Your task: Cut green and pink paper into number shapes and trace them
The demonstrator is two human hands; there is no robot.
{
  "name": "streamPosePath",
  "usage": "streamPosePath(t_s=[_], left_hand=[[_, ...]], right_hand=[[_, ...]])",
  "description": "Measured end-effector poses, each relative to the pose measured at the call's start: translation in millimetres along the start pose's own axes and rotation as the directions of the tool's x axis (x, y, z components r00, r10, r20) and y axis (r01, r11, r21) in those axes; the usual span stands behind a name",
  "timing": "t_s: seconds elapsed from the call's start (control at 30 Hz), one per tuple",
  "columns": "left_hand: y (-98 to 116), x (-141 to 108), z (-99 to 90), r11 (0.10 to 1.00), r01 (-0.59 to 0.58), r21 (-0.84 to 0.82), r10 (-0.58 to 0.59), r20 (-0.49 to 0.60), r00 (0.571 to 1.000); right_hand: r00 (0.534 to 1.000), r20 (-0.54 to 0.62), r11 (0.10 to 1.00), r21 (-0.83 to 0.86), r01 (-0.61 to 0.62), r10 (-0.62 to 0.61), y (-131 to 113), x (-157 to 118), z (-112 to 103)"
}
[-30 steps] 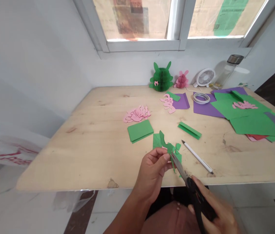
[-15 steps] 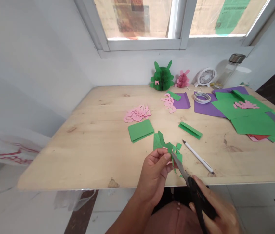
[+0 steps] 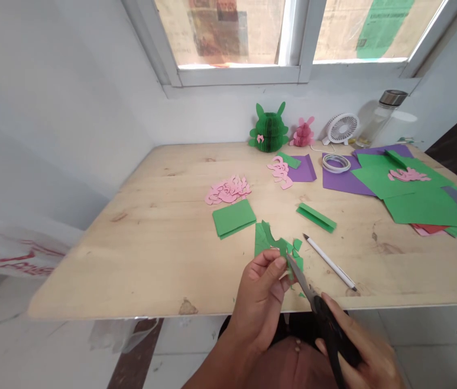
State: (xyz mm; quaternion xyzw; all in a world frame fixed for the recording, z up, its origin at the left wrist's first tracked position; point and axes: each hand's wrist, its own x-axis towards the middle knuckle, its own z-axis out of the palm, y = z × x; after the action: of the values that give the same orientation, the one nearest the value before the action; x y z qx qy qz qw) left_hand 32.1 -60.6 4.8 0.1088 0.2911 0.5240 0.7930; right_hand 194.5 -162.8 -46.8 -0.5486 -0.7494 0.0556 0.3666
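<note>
My left hand (image 3: 264, 289) pinches a small piece of green paper (image 3: 284, 247) between thumb and fingers, near the table's front edge. Black-handled scissors (image 3: 321, 313) are held in my right hand (image 3: 364, 346), their blades meeting the green paper at my left fingertips. Green scraps (image 3: 297, 245) lie on the table just past my fingers. To the left is a folded green paper (image 3: 234, 219), and a narrow folded green strip (image 3: 316, 217) rests farther right. A white pen (image 3: 329, 262) lies beside the scraps.
Pink cut-outs (image 3: 228, 189) form a pile behind the folded paper. At the back stand a green paper figure (image 3: 269, 131), a pink one (image 3: 303, 133), a white fan (image 3: 342, 128) and a bottle (image 3: 380, 120). Tape (image 3: 336, 162) and coloured sheets (image 3: 427, 202) lie right.
The thin green strip that hung beside my left fingertips now shows less. My hands and the scissors have shifted only slightly.
</note>
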Motion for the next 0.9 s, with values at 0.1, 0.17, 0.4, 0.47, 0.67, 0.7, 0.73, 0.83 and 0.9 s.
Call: streamPosePath(t_s=[0.1,0.17,0.4,0.47,0.67,0.7,0.73,0.83,0.9], left_hand=[[-2.0,0.8,-0.7,1.0,0.004,0.009,-0.005,0.016,1.0],[-3.4,1.8,-1.8,1.0,0.004,0.017,-0.004,0.013,1.0],[-3.4,5.0,-5.2,0.996,-0.039,0.08,0.039,-0.004,0.999],[-2.5,6.2,-5.8,0.995,-0.035,0.095,0.035,-0.004,0.999],[0.9,7.7,-6.0,0.99,-0.016,0.138,0.014,0.014,1.0],[1.2,7.5,-5.6,0.99,-0.013,0.142,0.01,0.021,1.0],[1.3,7.2,-5.1,0.99,-0.009,0.144,0.005,0.028,1.0],[0.9,6.2,-3.7,0.99,-0.001,0.139,-0.003,0.035,0.999],[0.4,5.7,-3.3,0.992,-0.001,0.13,-0.002,0.026,1.0]], right_hand=[[1.0,0.001,1.0,0.018,-0.023,0.023,0.9,-2.1,0.5],[0.998,-0.002,0.997,0.045,-0.069,0.069,2.0,-4.2,1.3],[0.973,0.035,0.949,0.217,-0.23,0.228,1.4,-2.9,-1.7],[0.968,0.072,0.934,0.256,-0.249,0.239,-0.1,-0.7,-3.5],[0.952,0.132,0.913,0.273,-0.304,0.277,-2.3,0.6,-7.4],[0.948,0.139,0.91,0.272,-0.314,0.286,-2.5,-0.1,-8.0],[0.944,0.148,0.906,0.272,-0.325,0.294,-2.6,-0.8,-8.4],[0.933,0.178,0.898,0.264,-0.352,0.313,-3.3,-2.1,-8.5],[0.93,0.189,0.898,0.257,-0.357,0.316,-3.7,-2.1,-7.6]])
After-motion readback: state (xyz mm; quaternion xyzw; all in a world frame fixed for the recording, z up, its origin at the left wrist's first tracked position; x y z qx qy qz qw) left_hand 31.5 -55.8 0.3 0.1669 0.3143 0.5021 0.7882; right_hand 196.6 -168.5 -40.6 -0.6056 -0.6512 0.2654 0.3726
